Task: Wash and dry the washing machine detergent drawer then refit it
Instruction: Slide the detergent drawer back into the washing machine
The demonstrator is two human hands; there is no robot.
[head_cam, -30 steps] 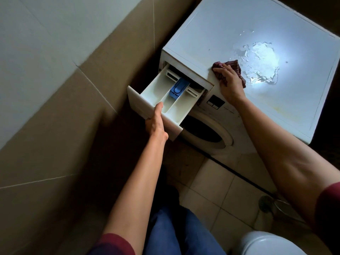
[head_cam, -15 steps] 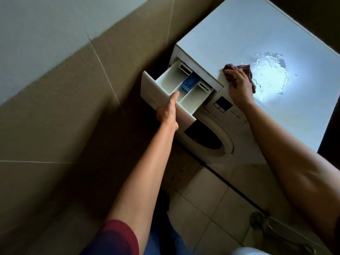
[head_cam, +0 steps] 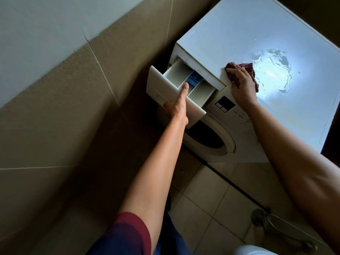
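Observation:
The white detergent drawer sticks partway out of its slot at the top left of the white washing machine. A blue insert shows in its middle compartment. My left hand grips the drawer's front panel, thumb over the top edge and fingers hidden beneath. My right hand presses flat on a dark red checked cloth lying on the machine's top near the front edge.
A puddle of water shines on the machine's top, right of the cloth. The tiled wall runs close along the left. The round door sits below the drawer. A metal drain fitting lies on the tiled floor.
The drawer has slid further into the machine under my left hand. My right hand and the cloth have stayed on the top. The camera view has shifted.

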